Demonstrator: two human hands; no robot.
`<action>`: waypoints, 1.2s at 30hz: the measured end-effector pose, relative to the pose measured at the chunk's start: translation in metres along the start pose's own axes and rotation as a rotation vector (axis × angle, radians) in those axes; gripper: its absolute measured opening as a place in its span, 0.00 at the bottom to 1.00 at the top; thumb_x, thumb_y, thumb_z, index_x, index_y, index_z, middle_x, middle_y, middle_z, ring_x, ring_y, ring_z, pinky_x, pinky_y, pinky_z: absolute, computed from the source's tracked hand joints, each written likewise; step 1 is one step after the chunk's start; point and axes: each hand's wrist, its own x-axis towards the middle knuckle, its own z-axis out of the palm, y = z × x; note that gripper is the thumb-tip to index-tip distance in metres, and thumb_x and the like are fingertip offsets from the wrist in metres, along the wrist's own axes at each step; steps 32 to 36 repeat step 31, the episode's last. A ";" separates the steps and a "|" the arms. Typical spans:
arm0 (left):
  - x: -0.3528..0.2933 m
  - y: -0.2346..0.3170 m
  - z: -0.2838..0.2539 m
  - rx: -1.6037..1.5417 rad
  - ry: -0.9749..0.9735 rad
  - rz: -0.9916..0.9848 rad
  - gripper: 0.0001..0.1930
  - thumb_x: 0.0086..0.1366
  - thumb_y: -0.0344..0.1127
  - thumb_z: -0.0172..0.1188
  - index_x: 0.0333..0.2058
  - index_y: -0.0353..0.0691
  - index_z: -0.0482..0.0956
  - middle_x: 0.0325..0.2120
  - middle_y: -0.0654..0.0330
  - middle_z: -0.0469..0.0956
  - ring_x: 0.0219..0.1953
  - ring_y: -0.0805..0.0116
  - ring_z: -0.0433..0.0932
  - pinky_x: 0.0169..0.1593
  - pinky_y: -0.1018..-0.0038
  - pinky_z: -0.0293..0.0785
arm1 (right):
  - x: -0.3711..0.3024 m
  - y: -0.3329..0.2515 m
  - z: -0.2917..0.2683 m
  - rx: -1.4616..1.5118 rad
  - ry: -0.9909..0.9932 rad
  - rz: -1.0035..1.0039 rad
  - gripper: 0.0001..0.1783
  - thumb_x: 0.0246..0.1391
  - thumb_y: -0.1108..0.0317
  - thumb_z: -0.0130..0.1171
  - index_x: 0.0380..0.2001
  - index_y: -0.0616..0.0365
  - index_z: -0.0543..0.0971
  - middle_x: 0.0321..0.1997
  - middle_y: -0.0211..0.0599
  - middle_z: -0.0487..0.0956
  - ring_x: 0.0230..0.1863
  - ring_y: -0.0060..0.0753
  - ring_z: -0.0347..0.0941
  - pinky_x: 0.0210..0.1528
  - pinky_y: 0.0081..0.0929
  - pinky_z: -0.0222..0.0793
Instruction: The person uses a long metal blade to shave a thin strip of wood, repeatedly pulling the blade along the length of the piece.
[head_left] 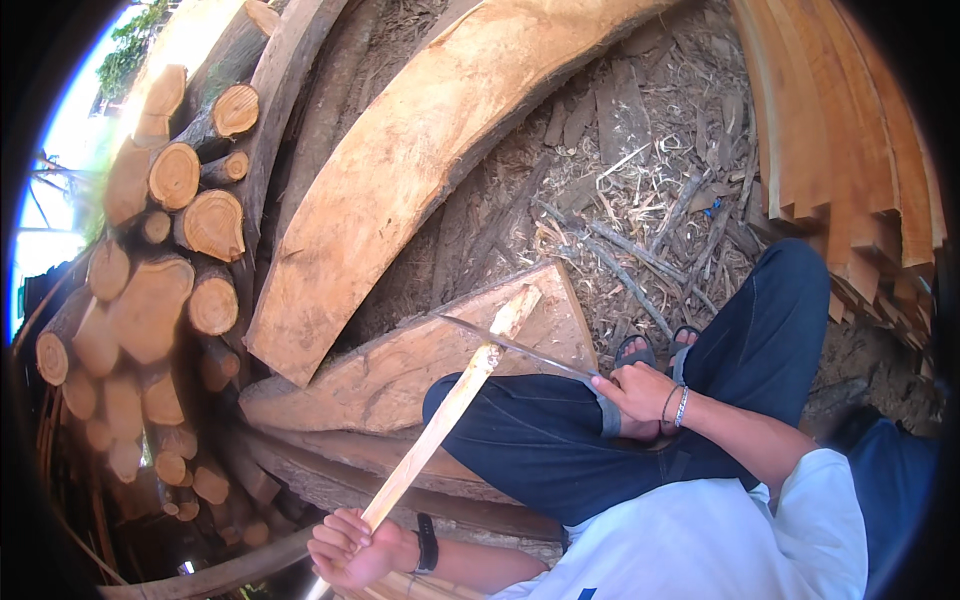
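Observation:
My left hand (352,548) is wrapped round the lower part of a pale, peeled wooden stick (430,435), which slants up and away to the right. The far end of the stick rests over a thick wood slab (420,365). In my right hand (640,390) is a long-bladed knife (550,360), its handle hidden by my fingers. The blade lies across the stick near a rough, knotty patch and points to the left. Where exactly its edge meets the wood I cannot tell.
Cut logs (212,225) are stacked at the left. A large curved plank (400,170) lies beyond the slab. Sawn boards (840,130) stand piled at the far right. Shavings and sticks (640,220) litter the ground before my sandalled feet (635,350).

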 end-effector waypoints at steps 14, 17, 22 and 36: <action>0.008 -0.005 -0.006 0.007 0.082 -0.010 0.21 0.67 0.38 0.42 0.14 0.50 0.51 0.10 0.68 0.49 0.10 0.78 0.47 0.15 0.81 0.44 | -0.001 -0.015 0.000 0.013 -0.014 0.030 0.40 0.65 0.42 0.37 0.18 0.69 0.78 0.20 0.60 0.77 0.28 0.64 0.76 0.41 0.51 0.71; 0.008 -0.007 -0.008 -0.011 0.082 -0.002 0.20 0.67 0.37 0.41 0.14 0.50 0.51 0.10 0.68 0.49 0.10 0.78 0.47 0.15 0.81 0.45 | 0.001 -0.015 0.000 -0.028 -0.007 0.058 0.40 0.65 0.42 0.37 0.18 0.69 0.78 0.20 0.61 0.77 0.28 0.64 0.76 0.41 0.52 0.70; 0.006 -0.006 -0.014 -0.034 0.076 -0.008 0.20 0.67 0.37 0.42 0.14 0.50 0.51 0.10 0.68 0.49 0.10 0.78 0.48 0.15 0.81 0.46 | -0.005 -0.026 -0.007 0.034 -0.054 0.092 0.40 0.65 0.42 0.37 0.19 0.70 0.78 0.20 0.63 0.76 0.28 0.65 0.76 0.39 0.52 0.71; 0.011 -0.007 -0.020 0.008 0.118 -0.002 0.20 0.67 0.38 0.42 0.14 0.50 0.52 0.10 0.68 0.50 0.09 0.78 0.48 0.15 0.81 0.46 | 0.006 -0.020 0.000 -0.029 -0.013 0.102 0.40 0.64 0.41 0.39 0.19 0.68 0.80 0.21 0.62 0.77 0.28 0.63 0.77 0.40 0.49 0.72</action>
